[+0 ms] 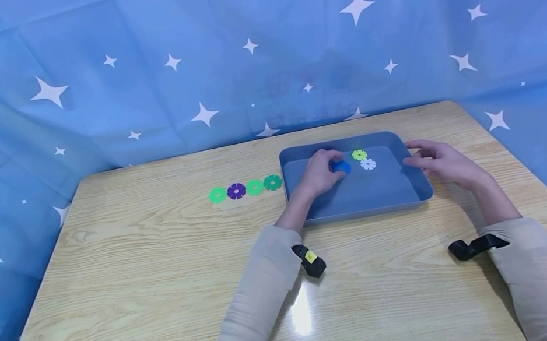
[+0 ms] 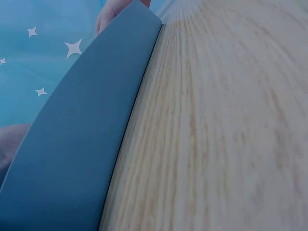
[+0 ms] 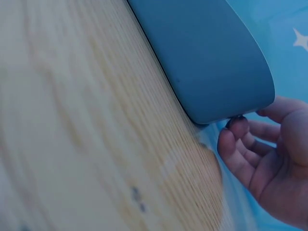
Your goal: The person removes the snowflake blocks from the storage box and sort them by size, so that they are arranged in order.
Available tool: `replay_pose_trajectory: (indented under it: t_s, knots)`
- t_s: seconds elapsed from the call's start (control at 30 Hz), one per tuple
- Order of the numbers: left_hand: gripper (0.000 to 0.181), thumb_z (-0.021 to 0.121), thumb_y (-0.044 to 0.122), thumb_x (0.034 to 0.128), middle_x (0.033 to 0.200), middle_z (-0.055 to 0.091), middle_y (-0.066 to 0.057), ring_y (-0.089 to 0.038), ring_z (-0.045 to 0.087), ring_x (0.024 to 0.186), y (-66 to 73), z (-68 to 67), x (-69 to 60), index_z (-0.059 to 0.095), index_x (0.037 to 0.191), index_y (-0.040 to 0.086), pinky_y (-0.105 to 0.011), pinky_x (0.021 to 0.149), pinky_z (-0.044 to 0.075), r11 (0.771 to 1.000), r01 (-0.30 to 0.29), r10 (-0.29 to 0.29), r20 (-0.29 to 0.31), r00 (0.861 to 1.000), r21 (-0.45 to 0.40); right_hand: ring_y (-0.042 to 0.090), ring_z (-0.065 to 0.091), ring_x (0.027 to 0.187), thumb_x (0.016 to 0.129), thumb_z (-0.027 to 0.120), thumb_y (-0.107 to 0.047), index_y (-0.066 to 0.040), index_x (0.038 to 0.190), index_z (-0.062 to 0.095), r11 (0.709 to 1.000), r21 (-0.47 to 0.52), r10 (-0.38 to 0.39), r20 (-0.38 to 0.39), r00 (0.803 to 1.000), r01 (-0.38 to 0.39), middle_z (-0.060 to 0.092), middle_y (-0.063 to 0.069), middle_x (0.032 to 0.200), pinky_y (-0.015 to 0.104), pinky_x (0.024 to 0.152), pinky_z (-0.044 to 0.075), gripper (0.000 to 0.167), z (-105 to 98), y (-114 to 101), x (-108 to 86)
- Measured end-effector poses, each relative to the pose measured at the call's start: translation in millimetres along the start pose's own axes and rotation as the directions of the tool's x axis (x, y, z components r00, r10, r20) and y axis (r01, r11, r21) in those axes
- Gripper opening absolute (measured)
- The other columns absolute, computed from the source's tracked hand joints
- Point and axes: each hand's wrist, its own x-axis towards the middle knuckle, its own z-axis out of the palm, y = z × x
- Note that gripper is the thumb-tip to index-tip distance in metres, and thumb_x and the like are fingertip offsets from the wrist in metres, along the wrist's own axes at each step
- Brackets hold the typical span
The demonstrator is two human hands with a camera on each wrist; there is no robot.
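Observation:
In the head view my left hand (image 1: 320, 173) reaches into the blue-grey tray (image 1: 368, 203). Its thumb and fingers pinch a blue plastic disc (image 1: 341, 167), partly covered by the hand. Just to the right lie a yellow-green snowflake disc (image 1: 359, 155) and a white one (image 1: 368, 164). My right hand (image 1: 442, 163) holds the tray's right end, fingers bent at the rim. From the right wrist view, curled fingers of that hand (image 3: 269, 159) meet the tray's end wall (image 3: 216, 62). The tray's side (image 2: 86, 115) hides most of the left hand in the left wrist view.
Left of the tray, a row of notched discs lies on the wooden table (image 1: 135, 273): a light green disc (image 1: 217, 195), a purple disc (image 1: 236, 191), another light green disc (image 1: 255, 187) and a teal-green disc (image 1: 272, 182). A starred blue cloth (image 1: 239, 81) hangs behind.

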Motion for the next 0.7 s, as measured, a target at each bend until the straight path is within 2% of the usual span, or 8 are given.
replay_pose_trajectory:
  t_s: [0.2,0.3,0.43,0.53,0.7]
  knots:
    - [0.037,0.08,0.019,0.0894,0.109,0.058,-0.004,-0.017,0.05,0.102,0.7,-0.1,-2.5,0.069,0.123,0.008,-0.025,0.084,0.044,0.999,0.042,-0.042,-0.008,0.999,-0.03,0.022,0.051,0.067,0.104,0.059,-0.031,0.001,0.155,0.03,1.0,0.002,0.009,0.003,1.0,-0.009,0.051,0.007,0.095,0.034,0.056,0.043,0.066,0,-2,0.2]
    - [0.028,0.08,0.019,0.089,0.099,0.056,-0.002,-0.016,0.049,0.094,1.8,-0.7,-4.3,0.07,0.113,0.009,-0.024,0.078,0.043,0.998,0.031,-0.031,-0.008,0.999,-0.058,0.022,0.051,0.067,0.105,0.058,-0.031,0.001,0.155,0.029,1.0,-0.009,0.005,0.005,1.0,-0.005,0.051,0.008,0.096,0.034,0.056,0.043,0.067,0,-2,-1.0]
    - [0.015,0.075,0.016,0.0932,0.089,0.057,0.0,-0.015,0.052,0.083,3.9,-4.4,-9.7,0.067,0.105,0.01,-0.024,0.073,0.044,0.994,-0.006,0.009,0.029,1.0,-0.113,0.02,0.052,0.069,0.104,0.058,-0.032,0.0,0.156,0.03,1.0,-0.001,0.015,-0.001,1.0,-0.015,0.051,0.009,0.097,0.033,0.057,0.044,0.067,0,-2,-0.9]
    - [0.01,0.071,0.015,0.0963,0.089,0.06,0.0,-0.013,0.055,0.08,4.5,-9.3,-15.5,0.066,0.103,0.009,-0.023,0.071,0.046,0.988,-0.039,0.048,0.054,0.997,-0.152,0.018,0.052,0.069,0.104,0.059,-0.032,-0.001,0.156,0.03,1.0,0.012,0.024,-0.001,1.0,-0.024,0.051,0.008,0.097,0.033,0.057,0.045,0.067,1,-2,-0.3]
    - [0.015,0.067,0.019,0.0996,0.092,0.065,-0.002,-0.015,0.058,0.08,3.2,-21.3,-25.4,0.068,0.107,0.005,-0.022,0.068,0.046,0.978,-0.097,0.103,0.019,0.995,-0.184,0.018,0.053,0.069,0.104,0.059,-0.033,-0.002,0.155,0.031,1.0,0.014,0.024,-0.002,1.0,-0.024,0.052,0.009,0.098,0.034,0.058,0.045,0.066,1,-2,0.0]
